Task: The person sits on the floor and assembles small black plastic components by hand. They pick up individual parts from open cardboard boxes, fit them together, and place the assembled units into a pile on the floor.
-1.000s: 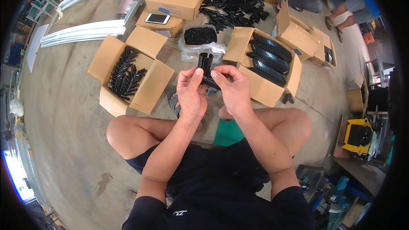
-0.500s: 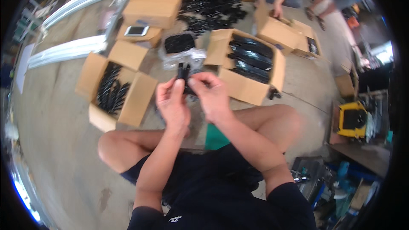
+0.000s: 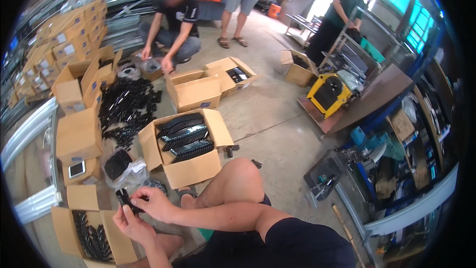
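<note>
My left hand is closed around the lower part of a short black plastic piece with a slotted or forked upper end. Fingers of my right hand pinch at its side, and I cannot tell whether they grip a second small part. Just beyond the hands lies a clear plastic bag beside a bag of small black parts. An opened carton of black pieces stands left of my hands. Farther off, another carton holds neat rows of black pieces.
Black parts lie heaped on the floor. Beyond them a crouching person reaches by open boxes. Two others stand farther back. A phone rests on a box at left. A yellow-framed item and a cluttered shelf are at right.
The view has swung up and to the right, so my hands now appear at lower left. Both hands still hold the black piece in front of me.
</note>
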The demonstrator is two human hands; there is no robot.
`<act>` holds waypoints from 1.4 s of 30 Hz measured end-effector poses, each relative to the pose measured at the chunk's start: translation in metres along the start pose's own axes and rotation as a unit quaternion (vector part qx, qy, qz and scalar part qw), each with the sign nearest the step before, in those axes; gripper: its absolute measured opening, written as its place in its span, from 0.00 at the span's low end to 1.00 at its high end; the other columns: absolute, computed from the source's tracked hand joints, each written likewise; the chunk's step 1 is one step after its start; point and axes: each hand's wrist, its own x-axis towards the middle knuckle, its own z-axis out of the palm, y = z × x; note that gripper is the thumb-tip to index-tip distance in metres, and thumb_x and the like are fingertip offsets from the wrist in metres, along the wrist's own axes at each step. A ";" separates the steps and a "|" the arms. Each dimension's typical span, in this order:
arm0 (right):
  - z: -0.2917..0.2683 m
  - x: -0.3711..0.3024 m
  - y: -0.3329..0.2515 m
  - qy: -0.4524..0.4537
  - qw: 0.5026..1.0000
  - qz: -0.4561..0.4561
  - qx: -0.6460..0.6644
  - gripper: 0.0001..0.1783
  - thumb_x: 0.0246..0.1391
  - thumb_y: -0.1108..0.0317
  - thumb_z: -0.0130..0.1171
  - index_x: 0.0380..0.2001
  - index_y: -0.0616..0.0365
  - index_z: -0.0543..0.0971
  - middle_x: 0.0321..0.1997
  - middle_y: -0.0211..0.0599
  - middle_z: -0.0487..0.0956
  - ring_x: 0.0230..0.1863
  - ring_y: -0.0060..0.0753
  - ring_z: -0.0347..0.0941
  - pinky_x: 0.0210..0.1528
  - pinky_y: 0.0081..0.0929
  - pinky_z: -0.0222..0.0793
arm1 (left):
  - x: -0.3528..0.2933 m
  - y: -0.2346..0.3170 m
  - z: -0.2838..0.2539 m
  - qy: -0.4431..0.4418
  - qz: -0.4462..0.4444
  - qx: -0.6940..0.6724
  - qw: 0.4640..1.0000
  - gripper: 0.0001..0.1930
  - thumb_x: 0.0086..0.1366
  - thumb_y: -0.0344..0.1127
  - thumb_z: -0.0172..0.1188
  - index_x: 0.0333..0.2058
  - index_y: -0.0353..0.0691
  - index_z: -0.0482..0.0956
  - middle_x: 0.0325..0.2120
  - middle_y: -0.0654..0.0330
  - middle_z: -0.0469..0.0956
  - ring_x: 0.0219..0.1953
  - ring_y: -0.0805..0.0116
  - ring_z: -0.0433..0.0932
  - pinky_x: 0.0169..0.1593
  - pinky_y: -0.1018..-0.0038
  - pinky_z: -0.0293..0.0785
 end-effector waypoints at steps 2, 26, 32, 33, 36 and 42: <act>0.001 0.001 0.003 0.001 1.000 -0.017 -0.003 0.05 0.65 0.73 0.63 0.40 0.64 0.82 0.37 0.30 0.81 0.38 0.18 0.76 0.39 0.22 0.77 | 0.002 -0.001 0.000 0.007 0.007 0.025 1.000 0.08 0.76 0.33 0.58 0.48 0.36 0.74 0.42 0.58 0.78 0.44 0.71 0.78 0.47 0.73 0.78; -0.005 -0.005 0.006 0.022 0.990 -0.123 -0.072 0.06 0.64 0.73 0.62 0.39 0.65 0.82 0.38 0.33 0.78 0.40 0.25 0.77 0.38 0.24 0.76 | -0.005 0.001 0.008 0.007 -0.019 0.031 0.999 0.12 0.77 0.36 0.58 0.51 0.35 0.72 0.44 0.57 0.77 0.44 0.71 0.78 0.43 0.75 0.77; -0.009 0.001 0.000 -0.021 0.996 0.039 0.072 0.06 0.65 0.71 0.64 0.41 0.62 0.83 0.38 0.29 0.81 0.36 0.20 0.78 0.35 0.21 0.79 | -0.003 -0.001 0.004 -0.004 -0.029 0.018 0.999 0.12 0.77 0.36 0.58 0.51 0.35 0.72 0.44 0.57 0.78 0.43 0.72 0.79 0.42 0.77 0.78; -0.010 0.002 0.002 -0.023 0.996 0.050 0.075 0.06 0.65 0.71 0.64 0.42 0.61 0.83 0.37 0.28 0.82 0.36 0.19 0.78 0.35 0.20 0.78 | -0.002 -0.001 0.004 -0.003 -0.032 0.018 0.999 0.12 0.77 0.36 0.58 0.50 0.35 0.72 0.43 0.56 0.79 0.43 0.72 0.79 0.42 0.77 0.78; -0.012 0.008 0.009 -0.032 0.993 0.075 0.084 0.06 0.65 0.70 0.64 0.42 0.61 0.83 0.36 0.27 0.82 0.35 0.18 0.78 0.34 0.20 0.78 | -0.004 -0.002 0.006 0.012 -0.017 0.016 1.000 0.11 0.76 0.36 0.58 0.49 0.35 0.72 0.42 0.56 0.79 0.42 0.71 0.79 0.42 0.77 0.78; -0.010 0.003 0.014 -0.016 0.996 0.053 0.076 0.07 0.66 0.70 0.64 0.42 0.61 0.83 0.37 0.27 0.82 0.37 0.18 0.77 0.37 0.20 0.78 | -0.006 0.002 0.008 0.002 -0.031 0.019 0.999 0.12 0.76 0.36 0.59 0.49 0.34 0.73 0.42 0.57 0.79 0.42 0.70 0.79 0.43 0.76 0.78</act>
